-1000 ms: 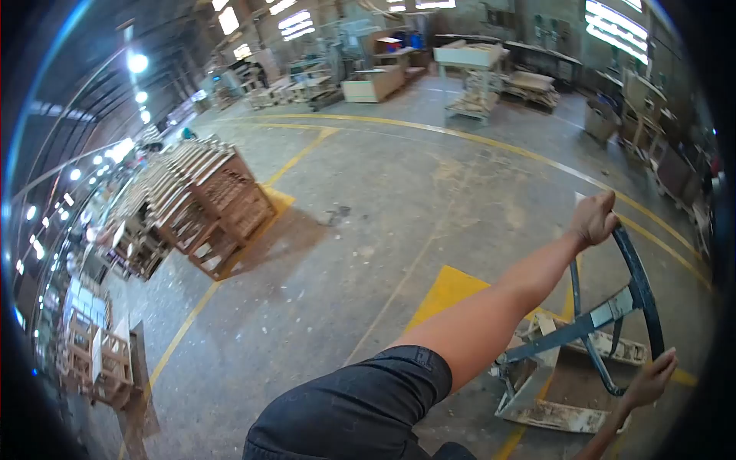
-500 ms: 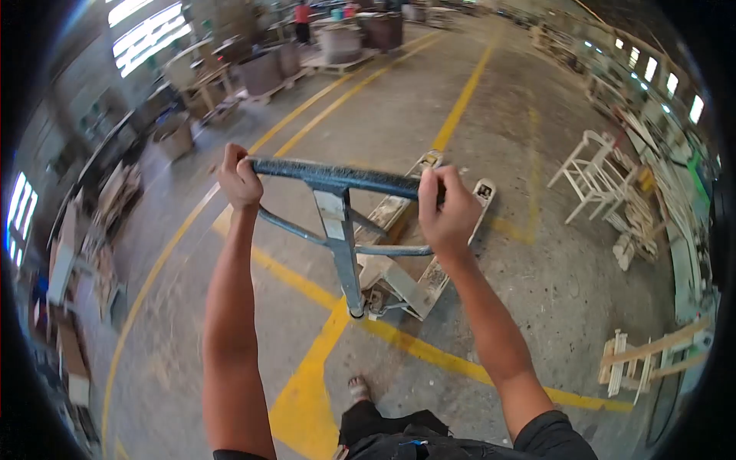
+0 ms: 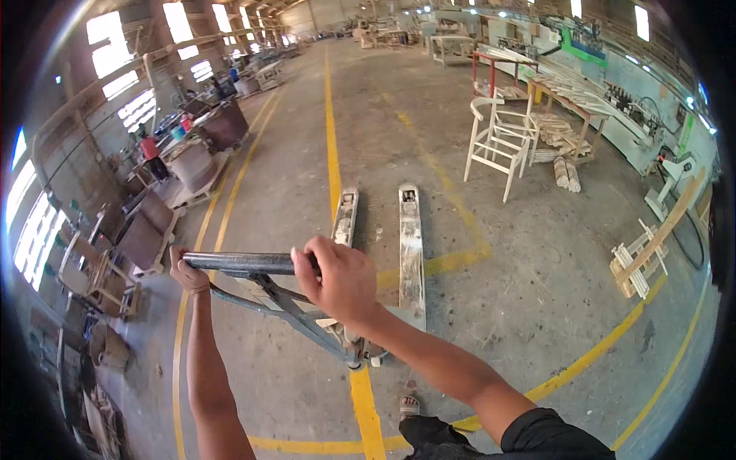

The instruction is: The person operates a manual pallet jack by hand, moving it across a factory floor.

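Observation:
Both of my hands are on the dark crossbar of a pallet jack handle (image 3: 241, 262). My left hand (image 3: 188, 274) is wrapped round the bar's left end, and my right hand (image 3: 341, 277) grips its right end. The handle leans to the left, its shaft running down to the base near my foot. Beyond it, the two worn, pale forks of the pallet jack (image 3: 412, 245) point away from me along the floor. Nothing rests on the forks.
A pale wooden chair frame (image 3: 502, 142) stands to the right, near bundled wood sticks (image 3: 566, 175) and a worktable (image 3: 571, 96). A small wooden rack (image 3: 640, 257) is at the right. Brown bins (image 3: 146, 230) line the left, where a person in red (image 3: 150, 153) stands. Yellow lines mark the floor.
The handle has swung to the left and tilted, with both hands still on it. My view has turned right and lifted, and the forks now point straight ahead.

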Available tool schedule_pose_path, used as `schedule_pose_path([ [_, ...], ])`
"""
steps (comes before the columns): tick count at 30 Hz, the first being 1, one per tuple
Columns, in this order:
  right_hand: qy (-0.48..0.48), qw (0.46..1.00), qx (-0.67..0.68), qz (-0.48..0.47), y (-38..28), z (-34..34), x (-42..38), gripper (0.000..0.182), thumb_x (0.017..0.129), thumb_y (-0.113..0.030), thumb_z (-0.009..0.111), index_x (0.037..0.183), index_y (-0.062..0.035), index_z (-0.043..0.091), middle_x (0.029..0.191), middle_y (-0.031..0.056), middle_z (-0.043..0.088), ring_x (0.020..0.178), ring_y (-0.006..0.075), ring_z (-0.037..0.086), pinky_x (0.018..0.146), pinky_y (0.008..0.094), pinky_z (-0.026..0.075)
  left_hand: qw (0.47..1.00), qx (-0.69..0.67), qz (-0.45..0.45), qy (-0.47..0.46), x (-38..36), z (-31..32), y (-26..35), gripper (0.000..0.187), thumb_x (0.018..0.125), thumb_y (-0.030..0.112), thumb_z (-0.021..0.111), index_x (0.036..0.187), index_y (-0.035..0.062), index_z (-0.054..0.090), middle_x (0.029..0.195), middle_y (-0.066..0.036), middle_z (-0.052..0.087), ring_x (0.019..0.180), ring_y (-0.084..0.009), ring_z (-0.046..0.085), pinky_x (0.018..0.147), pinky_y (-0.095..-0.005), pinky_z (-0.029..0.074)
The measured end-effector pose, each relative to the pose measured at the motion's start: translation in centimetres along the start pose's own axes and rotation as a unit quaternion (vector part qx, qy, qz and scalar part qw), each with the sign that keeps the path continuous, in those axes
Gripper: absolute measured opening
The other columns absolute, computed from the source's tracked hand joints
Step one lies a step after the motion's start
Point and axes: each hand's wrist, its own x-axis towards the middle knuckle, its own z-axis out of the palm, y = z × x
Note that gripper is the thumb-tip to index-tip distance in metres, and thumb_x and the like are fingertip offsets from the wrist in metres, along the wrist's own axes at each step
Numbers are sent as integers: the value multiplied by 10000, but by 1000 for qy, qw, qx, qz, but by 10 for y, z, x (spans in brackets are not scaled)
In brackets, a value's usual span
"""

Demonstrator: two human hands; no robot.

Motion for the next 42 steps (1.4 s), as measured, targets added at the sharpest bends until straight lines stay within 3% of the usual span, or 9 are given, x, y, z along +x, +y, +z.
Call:
schedule_pose_path([
  [11,73,995,-68,-9,308,78,199,183,883,-225,644,775,-103,561,573,65,581,457,243,581,418,340,435,990,-70,-92,-79,49,376,-74,336,829,316,338,752,21,480,608,-157,424,556,-287,474,535,-381,372],
  [15,128,987,-97,-10,423,117,271,208,882,-225,647,745,-100,552,550,67,572,460,239,586,405,344,423,997,27,12,-76,61,518,-147,211,842,74,369,814,2,565,781,-155,585,709,-337,561,657,-399,453],
  [21,164,971,-175,9,595,169,388,209,878,-221,619,713,-108,557,533,97,554,469,291,579,422,390,438,988,-46,-72,-129,97,704,-161,247,929,231,399,901,25,532,730,-172,572,664,-286,607,601,-382,450],
  [28,178,968,-174,41,772,245,514,273,883,-263,562,676,-86,540,541,125,553,477,338,575,433,431,440,998,-14,25,-54,127,945,-269,455,977,379,403,1171,5,574,936,-269,627,875,-448,618,746,-480,465],
  [29,180,971,-148,45,801,253,527,269,879,-261,565,680,-83,539,550,128,560,484,346,580,436,437,442,986,-33,-26,-163,136,971,-285,465,979,389,405,1181,6,577,1000,-259,638,913,-446,616,779,-483,470],
  [32,178,969,-167,46,886,287,576,262,872,-267,567,698,-73,539,560,132,571,496,356,587,452,440,454,976,21,-100,-192,155,1061,-294,451,987,369,393,1178,4,580,1050,-239,643,935,-436,615,804,-487,470],
  [36,191,970,-138,60,996,331,645,257,865,-269,568,715,-61,540,566,135,578,495,357,589,466,446,464,997,31,1,-73,163,1198,-365,428,1007,331,337,1148,12,585,1067,-236,637,967,-432,604,818,-478,470],
  [40,177,975,-123,57,1097,368,713,249,851,-258,578,710,-55,540,577,138,586,526,354,608,490,457,479,977,112,25,-182,200,1329,-450,489,1002,441,356,1203,46,561,1184,-150,629,867,-354,657,720,-471,516],
  [42,150,979,-126,64,1144,385,739,210,827,-219,612,708,-63,536,594,128,599,545,332,618,502,450,480,962,149,222,-54,193,1404,-508,480,998,413,384,1252,45,557,1252,-99,622,860,-319,670,704,-418,534],
])
